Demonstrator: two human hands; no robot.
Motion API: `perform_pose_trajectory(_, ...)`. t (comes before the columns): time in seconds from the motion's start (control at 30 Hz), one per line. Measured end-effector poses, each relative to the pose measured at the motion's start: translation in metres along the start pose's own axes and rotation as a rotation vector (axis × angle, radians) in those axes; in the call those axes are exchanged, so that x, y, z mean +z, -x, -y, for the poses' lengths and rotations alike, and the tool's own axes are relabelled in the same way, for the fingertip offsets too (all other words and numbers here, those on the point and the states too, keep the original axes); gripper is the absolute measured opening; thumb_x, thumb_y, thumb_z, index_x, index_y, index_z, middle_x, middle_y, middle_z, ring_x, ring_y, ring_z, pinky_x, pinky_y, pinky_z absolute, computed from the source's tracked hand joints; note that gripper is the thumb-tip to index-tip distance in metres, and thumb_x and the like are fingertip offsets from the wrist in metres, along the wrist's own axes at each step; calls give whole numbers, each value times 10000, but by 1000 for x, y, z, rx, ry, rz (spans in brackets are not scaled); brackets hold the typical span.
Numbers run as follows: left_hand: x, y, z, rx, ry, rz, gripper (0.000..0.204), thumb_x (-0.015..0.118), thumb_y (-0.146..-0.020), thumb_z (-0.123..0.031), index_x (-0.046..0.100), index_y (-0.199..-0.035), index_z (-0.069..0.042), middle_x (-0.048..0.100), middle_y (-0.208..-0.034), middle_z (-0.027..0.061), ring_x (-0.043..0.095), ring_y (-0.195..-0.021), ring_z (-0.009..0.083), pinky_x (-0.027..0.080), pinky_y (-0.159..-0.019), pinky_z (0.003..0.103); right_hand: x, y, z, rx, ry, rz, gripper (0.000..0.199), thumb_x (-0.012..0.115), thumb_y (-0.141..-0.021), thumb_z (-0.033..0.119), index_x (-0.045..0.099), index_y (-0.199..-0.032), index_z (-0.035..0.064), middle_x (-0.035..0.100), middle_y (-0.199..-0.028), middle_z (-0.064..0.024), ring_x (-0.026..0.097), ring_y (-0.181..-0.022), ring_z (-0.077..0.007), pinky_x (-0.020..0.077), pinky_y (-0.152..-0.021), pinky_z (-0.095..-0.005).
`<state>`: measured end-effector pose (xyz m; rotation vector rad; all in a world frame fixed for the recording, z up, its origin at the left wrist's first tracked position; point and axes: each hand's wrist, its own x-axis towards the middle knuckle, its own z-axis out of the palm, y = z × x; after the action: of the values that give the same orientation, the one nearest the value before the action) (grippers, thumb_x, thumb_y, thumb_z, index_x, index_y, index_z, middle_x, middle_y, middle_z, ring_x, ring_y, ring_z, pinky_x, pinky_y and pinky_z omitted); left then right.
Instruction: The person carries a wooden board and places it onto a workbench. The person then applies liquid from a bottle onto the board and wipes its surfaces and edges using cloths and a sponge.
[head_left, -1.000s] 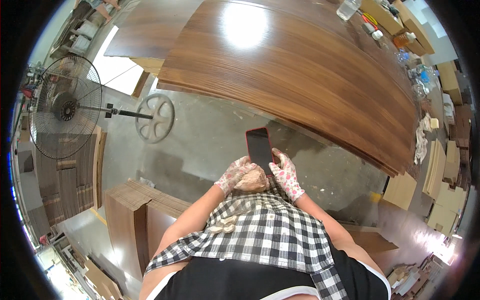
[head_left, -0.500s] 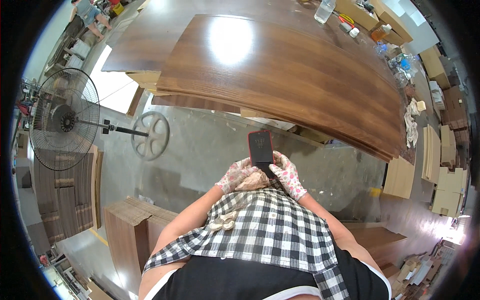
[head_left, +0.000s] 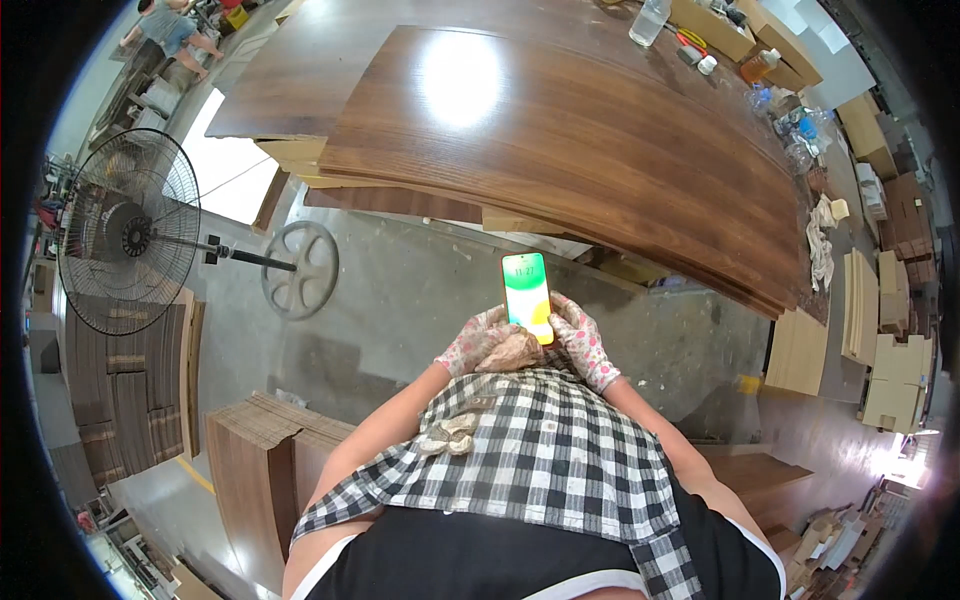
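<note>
I hold a phone (head_left: 527,295) upright in front of my chest, its screen lit green and yellow. My right hand (head_left: 583,342), in a pink-patterned work glove, wraps the phone's right side and lower edge. My left hand (head_left: 476,341), gloved the same way, sits against the phone's lower left, with a bare patch of fingers showing under the phone. A checked shirt is tied around my waist below both hands.
A tall stack of dark wood veneer sheets (head_left: 560,140) lies ahead on a table, with bottles (head_left: 648,20) and boxes at its far edge. A pedestal fan (head_left: 128,232) stands left. Veneered panels (head_left: 260,470) stand at lower left, pale boards (head_left: 800,350) at right. A person (head_left: 165,25) works far left.
The phone screen was dark before and is lit now. My hands stay in the same place on it; the view has tilted slightly down the veneer stack.
</note>
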<state>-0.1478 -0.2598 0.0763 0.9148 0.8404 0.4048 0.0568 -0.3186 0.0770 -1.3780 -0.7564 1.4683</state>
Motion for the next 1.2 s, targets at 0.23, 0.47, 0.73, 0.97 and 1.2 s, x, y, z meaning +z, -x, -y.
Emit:
perform_pose_trajectory(0.23,3,-3,-19,-40,142,63,550,619,-892,-160,392,-1354,35,538,-1260,111,527,-1104,145,433,-950,276,-7,-7,10,64,-27,189,584,535,-911,129,280,-1421,1,468,-1340,-129,485,-1196,-232,455,-946,-344)
perform_pose_trajectory(0.47,-2,-4,-17,-9,-23,-139,628,602,-902,-241,329,-1390,45,495,-1313,185,497,-1180,217,395,-994,307,-29,-77,-30,113,-79,99,577,610,-854,127,386,-1380,47,497,-1323,-164,521,-1167,-277,464,-927,-364)
perform_pose_trajectory(0.73,-14,56,-12,-85,-286,-415,552,579,-889,-353,492,-1279,27,538,-1262,203,498,-1196,295,382,-1014,345,-49,-236,-110,-349,286,-173,229,608,-872,122,578,-1098,109,591,-1079,-69,604,-914,-226,545,-624,-340)
perform_pose_trajectory(0.97,-14,99,33,-128,-52,-620,465,567,-906,-284,522,-1249,27,570,-1227,175,538,-1140,262,420,-973,327,-33,-287,-109,-267,184,-227,208,603,-884,151,584,-1086,104,600,-1053,-68,609,-890,-221,545,-632,-335)
perform_pose_trajectory(1.2,-22,77,-11,-147,-60,-504,482,593,-905,-244,491,-1262,64,598,-1179,149,568,-1076,198,455,-927,296,-92,-271,-145,-110,-877,-61,194,598,-896,179,590,-1073,98,608,-1026,-68,614,-865,-215,546,-640,-329)
